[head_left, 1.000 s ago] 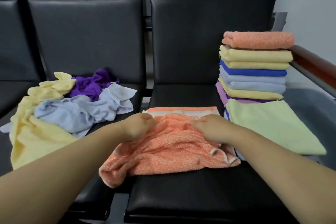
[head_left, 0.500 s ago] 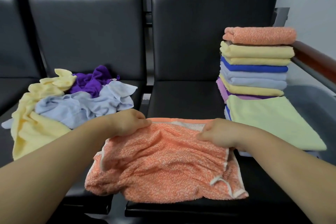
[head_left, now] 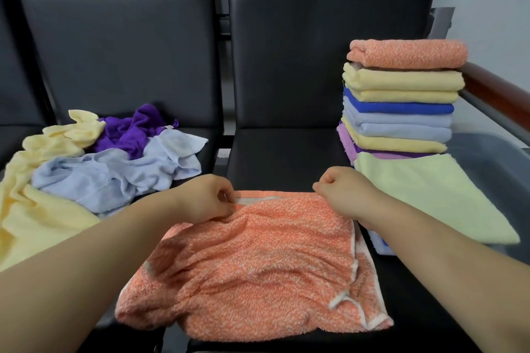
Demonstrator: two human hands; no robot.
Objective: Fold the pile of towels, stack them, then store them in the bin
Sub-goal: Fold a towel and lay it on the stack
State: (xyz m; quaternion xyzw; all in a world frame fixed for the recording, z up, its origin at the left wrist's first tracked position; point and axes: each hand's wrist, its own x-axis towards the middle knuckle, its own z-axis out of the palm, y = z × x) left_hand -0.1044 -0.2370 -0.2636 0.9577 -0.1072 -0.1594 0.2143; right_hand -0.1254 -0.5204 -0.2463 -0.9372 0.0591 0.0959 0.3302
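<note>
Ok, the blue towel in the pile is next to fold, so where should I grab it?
Pinch the corner flap of the blue towel from the right: it lies flat on the seat, nothing over it, while the rest is bunched against the yellow towel.

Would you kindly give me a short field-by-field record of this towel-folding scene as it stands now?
surface: black padded seat
in work: orange towel, spread rumpled on that seat
left hand: pinches the towel's far edge
right hand: fingers curled on the far edge, near its right corner
folded stack: to the right, an orange one on top
light green towel: flat, in front of the stack
unfolded pile: on the left seat; yellow, light blue, purple
</note>
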